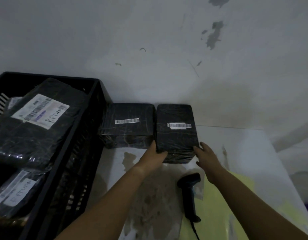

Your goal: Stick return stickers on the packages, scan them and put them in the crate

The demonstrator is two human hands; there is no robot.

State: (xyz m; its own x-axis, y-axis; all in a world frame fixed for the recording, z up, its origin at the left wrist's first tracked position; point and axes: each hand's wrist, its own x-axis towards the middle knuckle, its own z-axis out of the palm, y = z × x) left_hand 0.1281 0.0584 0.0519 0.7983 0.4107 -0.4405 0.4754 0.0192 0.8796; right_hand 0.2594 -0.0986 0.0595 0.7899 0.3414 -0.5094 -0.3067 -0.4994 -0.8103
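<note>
Now we see right pkg at table's 12 o'clock, long axis 12–6. Left hand curled on near-left corner; right hand spread, touching near-right corner. Both equally near. Crate lies at 9 o'clock.

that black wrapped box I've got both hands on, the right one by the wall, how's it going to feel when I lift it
The right box keeps square edges under its wrap, so it is probably stiff, not floppy. The shiny, wrinkled film may be a bit slippery, so the left hand and right hand on opposite sides suit it. Flat-sided, it should not roll.
</note>
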